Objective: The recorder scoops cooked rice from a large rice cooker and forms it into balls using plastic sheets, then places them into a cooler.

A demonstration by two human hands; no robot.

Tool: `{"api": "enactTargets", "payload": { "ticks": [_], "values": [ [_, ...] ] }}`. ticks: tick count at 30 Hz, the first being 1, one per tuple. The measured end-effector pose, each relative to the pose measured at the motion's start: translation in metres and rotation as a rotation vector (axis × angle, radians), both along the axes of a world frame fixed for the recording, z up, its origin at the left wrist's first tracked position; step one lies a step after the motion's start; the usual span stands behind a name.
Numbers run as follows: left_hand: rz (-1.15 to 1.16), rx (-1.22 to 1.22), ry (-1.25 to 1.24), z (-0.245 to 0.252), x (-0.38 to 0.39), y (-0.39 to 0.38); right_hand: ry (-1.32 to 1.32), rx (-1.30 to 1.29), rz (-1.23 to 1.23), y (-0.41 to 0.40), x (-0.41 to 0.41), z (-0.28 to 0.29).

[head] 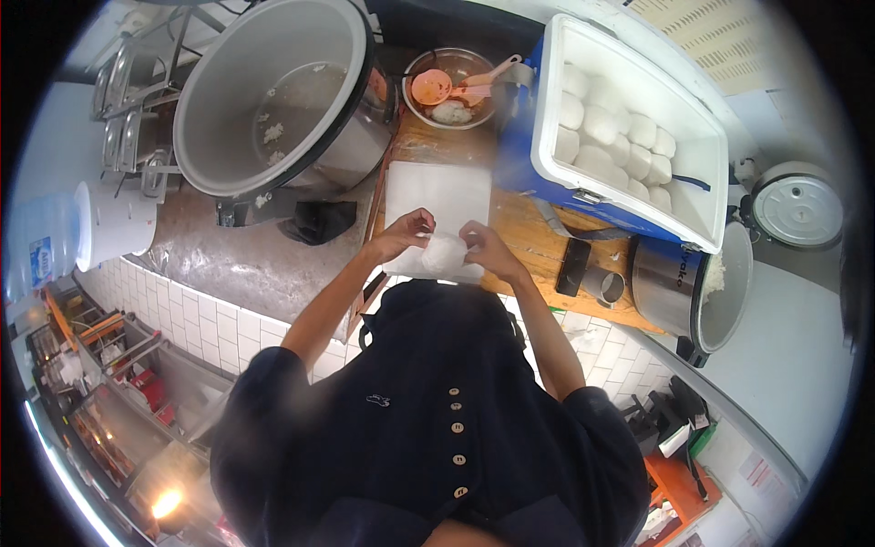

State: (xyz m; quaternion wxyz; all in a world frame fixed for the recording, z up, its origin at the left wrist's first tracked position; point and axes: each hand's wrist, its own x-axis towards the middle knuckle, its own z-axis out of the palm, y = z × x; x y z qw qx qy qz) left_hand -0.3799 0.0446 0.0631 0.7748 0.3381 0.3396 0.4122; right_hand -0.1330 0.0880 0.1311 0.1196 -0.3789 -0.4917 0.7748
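Observation:
A rounded white bundle [443,254], which looks like rice in thin paper, sits at the front of a stack of white paper sheets [437,191]. At its left side, my left hand [408,236] pinches the wrapping with thumb and fingertips. My right hand [484,247] has its fingers curled on the wrapping at the right side. The bundle's contents are hidden by the paper. The stack lies on a wooden table [523,225], right before my dark shirt.
Left stands a large tilted pot [225,123] with rice remnants. Ahead is a steel bowl [451,122] holding an orange ladle [432,87]. A blue cooler box [519,157] holds several white bundles [601,125]. Nearby are a black phone [573,267], metal cup [603,286] and Miyako rice cooker [663,273].

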Motion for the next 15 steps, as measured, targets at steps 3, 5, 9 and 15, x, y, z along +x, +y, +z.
{"api": "enactTargets", "payload": {
  "ticks": [3, 5, 9, 15],
  "values": [
    [-0.101, 0.098, 0.458, 0.020, 0.004, 0.009, -0.309, 0.198, -0.088, 0.004, 0.016, 0.035],
    [-0.108, 0.078, 0.436, 0.041, 0.024, 0.010, -0.343, 0.452, -0.236, 0.002, 0.028, 0.024],
    [0.166, 0.241, 0.459, 0.088, 0.079, 0.013, -0.147, 0.506, -0.420, 0.001, 0.025, 0.062],
    [0.266, 0.163, 0.378, 0.156, 0.130, 0.031, 0.377, -0.166, -0.989, -0.015, 0.025, 0.086]
  ]
}}
